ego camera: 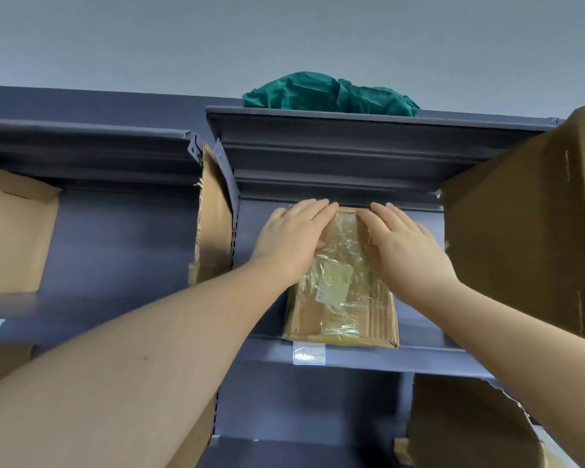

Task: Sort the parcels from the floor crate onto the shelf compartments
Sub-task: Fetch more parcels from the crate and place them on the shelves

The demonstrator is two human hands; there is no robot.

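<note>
A crumpled green bag (331,94) lay highest, against the pale wall (284,35). Below and left of the bag stood a torn cardboard sheet (213,214), and further left an open cardboard box (14,231). Below and right of the bag loomed a large cardboard box (527,224). Well below it hung a white label (308,354).

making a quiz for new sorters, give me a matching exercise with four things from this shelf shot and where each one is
Things:
1 parcel
2 green bag
3 label
4 big box

Places:
A on the top shelf
B stuck on the shelf edge
C right of the parcel
D under the left hand and right hand

Pairs: 1-D, 2-A, 3-B, 4-C
</note>
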